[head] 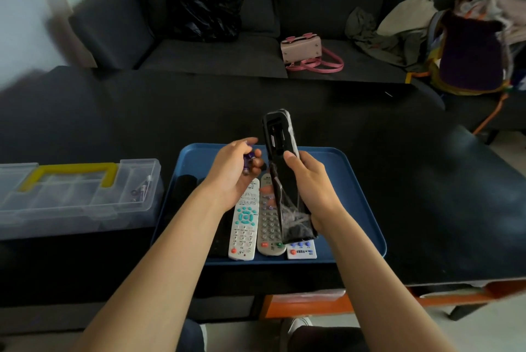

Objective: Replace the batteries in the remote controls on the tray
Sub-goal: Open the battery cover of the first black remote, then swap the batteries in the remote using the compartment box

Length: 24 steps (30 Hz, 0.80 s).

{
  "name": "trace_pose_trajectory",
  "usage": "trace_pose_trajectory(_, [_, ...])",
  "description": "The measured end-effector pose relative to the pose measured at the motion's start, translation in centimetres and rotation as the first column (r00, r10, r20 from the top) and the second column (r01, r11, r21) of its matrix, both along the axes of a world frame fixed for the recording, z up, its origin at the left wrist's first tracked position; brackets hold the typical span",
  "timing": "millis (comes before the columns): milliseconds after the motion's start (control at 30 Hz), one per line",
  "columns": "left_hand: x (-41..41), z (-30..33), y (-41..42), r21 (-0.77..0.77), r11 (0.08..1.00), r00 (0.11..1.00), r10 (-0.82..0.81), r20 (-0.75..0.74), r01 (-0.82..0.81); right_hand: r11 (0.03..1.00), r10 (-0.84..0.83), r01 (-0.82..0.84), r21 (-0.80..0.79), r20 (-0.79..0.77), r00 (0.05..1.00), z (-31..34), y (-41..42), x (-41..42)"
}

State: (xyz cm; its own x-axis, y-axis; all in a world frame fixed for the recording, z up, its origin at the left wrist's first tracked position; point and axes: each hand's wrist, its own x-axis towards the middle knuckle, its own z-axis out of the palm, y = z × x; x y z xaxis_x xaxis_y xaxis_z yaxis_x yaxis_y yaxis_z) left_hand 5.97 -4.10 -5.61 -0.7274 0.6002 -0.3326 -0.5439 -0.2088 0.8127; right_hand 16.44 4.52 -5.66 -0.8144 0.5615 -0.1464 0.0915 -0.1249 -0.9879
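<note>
Right hand (pixel 310 181) fingers wrapped round a plastic-sleeved black remote (pixel 281 152), battery bay open, above the blue tray (pixel 355 195); left hand (pixel 230 172) fingers pinch purple batteries (pixel 249 158) just left of it.

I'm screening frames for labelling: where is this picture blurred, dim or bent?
Head view: motion smear at the left wall and sofa arm; dim room, the black table swallows detail; wide-angle bending at the edges; the hands, tray and white remote stay fairly sharp.
</note>
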Motion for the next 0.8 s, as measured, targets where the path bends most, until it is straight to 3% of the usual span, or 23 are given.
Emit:
trace_pose_trajectory(133, [0.5, 0.3, -1.5, -0.081, 0.993, 0.995, 0.088, -0.037, -0.091, 0.999, 0.017, -0.016, -0.035, 0.027, 0.999, 0.1, -0.8, 0.1])
trace_pose_trajectory(233, [-0.2, 0.5, -4.0, -0.283, 0.949, 0.951, 0.047, -0.306, -0.138, 0.999, 0.046, -0.045, -0.018, 0.07, 0.996, 0.5, -1.6, -0.2])
trace_pose_trajectory(300, [-1.0, 0.6, -6.3, -0.442, 0.852, 0.791, -0.057, -0.61, -0.28, 0.998, 0.067, -0.067, -0.001, 0.101, 0.993, 0.9, -2.5, -0.6])
trace_pose_trajectory(367, [-1.6, 1.0, -8.9, -0.532, 0.699, 0.541, -0.243, -0.805, -0.478, 0.995, 0.095, -0.095, -0.005, 0.087, 0.992, 1.0, -3.7, -1.2])
trace_pose_trajectory(433, [-1.9, 1.7, -11.8, -0.567, 0.559, 0.348, -0.455, -0.82, -0.605, 0.99, 0.117, -0.122, 0.067, 0.066, 0.991, 1.2, -5.3, -2.3])
trace_pose_trajectory(533, [-2.7, 2.6, -15.9, -0.681, 0.358, 0.262, -0.731, -0.63, -0.638, 0.931, 0.195, -0.219, 0.291, 0.11, 0.975, 1.5, -8.1, -4.2])
trace_pose_trajectory(667, [-4.2, 2.7, -21.1, -0.72, 0.168, 0.239, -0.872, -0.427, -0.673, 0.716, 0.216, -0.342, 0.609, 0.272, 0.938, 2.2, -12.2, -6.6])
trace_pose_trajectory(733, [-5.0, 2.1, -22.9, -0.735, 0.085, 0.285, -0.887, -0.363, -0.673, 0.495, 0.211, -0.412, 0.765, 0.354, 0.911, 2.4, -14.6, -7.4])
trace_pose_trajectory(800, [-5.7, 1.6, -23.8, -0.747, 0.005, 0.341, -0.887, -0.31, -0.665, 0.199, 0.168, -0.491, 0.848, 0.465, 0.87, 2.3, -16.3, -8.0])
